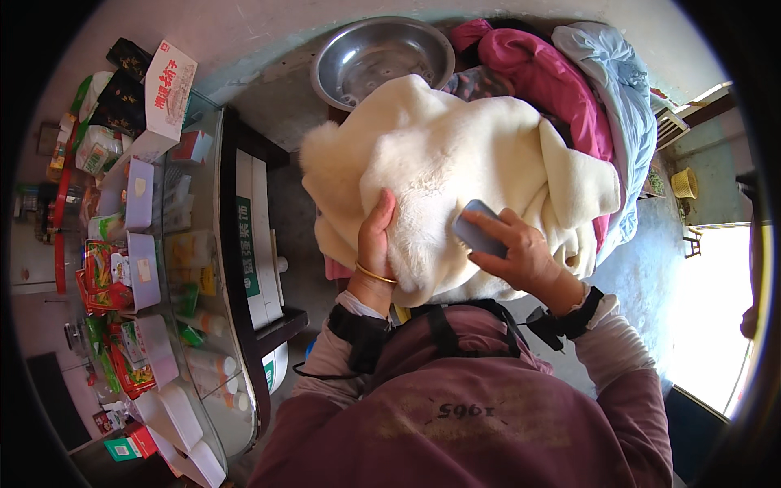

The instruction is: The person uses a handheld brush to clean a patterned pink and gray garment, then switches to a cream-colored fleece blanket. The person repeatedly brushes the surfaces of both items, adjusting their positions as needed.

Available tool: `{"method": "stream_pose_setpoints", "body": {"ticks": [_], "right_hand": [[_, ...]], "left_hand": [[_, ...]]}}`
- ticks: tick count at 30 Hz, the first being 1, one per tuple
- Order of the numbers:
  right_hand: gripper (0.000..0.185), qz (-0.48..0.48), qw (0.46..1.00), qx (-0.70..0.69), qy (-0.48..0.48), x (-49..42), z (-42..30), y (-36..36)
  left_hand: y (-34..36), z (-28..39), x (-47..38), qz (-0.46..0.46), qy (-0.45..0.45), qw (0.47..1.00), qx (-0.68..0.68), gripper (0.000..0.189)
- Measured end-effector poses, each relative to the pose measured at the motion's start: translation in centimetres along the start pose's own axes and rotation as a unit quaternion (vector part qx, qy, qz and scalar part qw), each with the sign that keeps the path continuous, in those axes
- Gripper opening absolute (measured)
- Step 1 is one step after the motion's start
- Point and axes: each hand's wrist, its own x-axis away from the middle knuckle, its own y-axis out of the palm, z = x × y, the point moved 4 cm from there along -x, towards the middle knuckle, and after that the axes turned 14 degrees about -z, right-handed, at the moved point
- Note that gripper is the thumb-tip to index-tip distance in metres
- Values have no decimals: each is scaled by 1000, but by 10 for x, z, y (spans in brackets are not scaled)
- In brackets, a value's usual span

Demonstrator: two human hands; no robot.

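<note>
A cream fluffy fleece (451, 146) lies bunched in front of me, over a pile of other cloth. My right hand (518, 250) holds a grey-blue brush-like tool (479, 229) by its back, against the fleece; its underside is hidden. On the left side of the fleece, my left hand (377, 241) has its thumb up beside a tufted patch. The fingers of that hand are hidden by the fleece, so its grip does not show.
A steel basin (390, 58) stands beyond the fleece. Pink fabric (549, 79) and a light-blue quilt (616, 79) are heaped at the right. At the left is a glass display counter (238, 341) with plastic bins (143, 268) of packets. A yellow basket (684, 183) is far right.
</note>
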Motion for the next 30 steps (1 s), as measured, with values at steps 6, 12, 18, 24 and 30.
{"method": "stream_pose_setpoints", "body": {"ticks": [6, 12, 18, 24, 30], "right_hand": [[68, 54, 946, -320, 19, 3, 32, -1], [83, -15, 850, -507, 140, -4, 47, 34], [81, 107, 944, -301, 84, -8, 58, 24], [90, 68, 912, -401, 55, -11, 34, 35], [87, 45, 941, -336, 4, -23, 12, 33]], "left_hand": [[-6, 1, 11, 43, -31, 994, -96, 48], [-6, 12, 27, 36, -84, 965, -248, 53], [-2, 10, 34, 62, -68, 967, -239, 52], [11, 3, 27, 73, -54, 963, -255, 50], [23, -1, 20, 49, -40, 930, -361, 45]]}}
